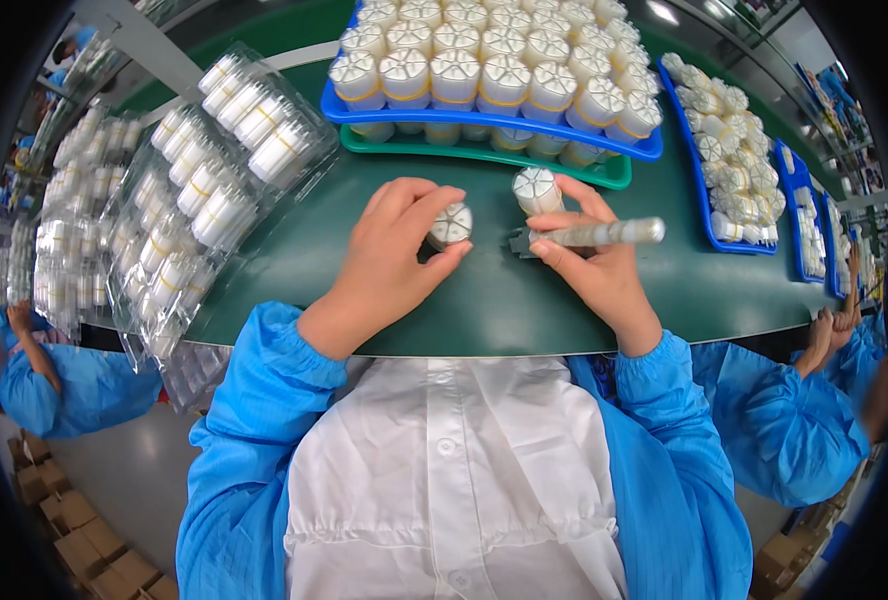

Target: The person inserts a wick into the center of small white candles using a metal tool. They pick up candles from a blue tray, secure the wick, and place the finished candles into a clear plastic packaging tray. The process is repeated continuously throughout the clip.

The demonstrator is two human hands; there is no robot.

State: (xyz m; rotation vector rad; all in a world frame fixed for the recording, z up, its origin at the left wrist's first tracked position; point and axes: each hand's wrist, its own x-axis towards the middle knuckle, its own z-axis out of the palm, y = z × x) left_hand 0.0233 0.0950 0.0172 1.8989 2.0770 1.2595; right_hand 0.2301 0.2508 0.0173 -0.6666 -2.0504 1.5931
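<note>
My left hand [392,250] grips a small white round cylinder [451,225] with a segmented top, holding it just above the green table [484,290]. My right hand [589,262] holds a grey pen-like tool [589,235] with a dark tip pointing left toward that cylinder. The same hand's fingers also touch a second white cylinder [537,190], which is tilted behind the tool. Both forearms are in blue sleeves.
A blue tray [484,122] packed with several white cylinders sits on a green tray [604,178] at the back. Clear plastic blister packs [204,190] of cylinders lie left. More blue trays [709,215] stand right. Co-workers in blue sleeves [774,420] work on both sides.
</note>
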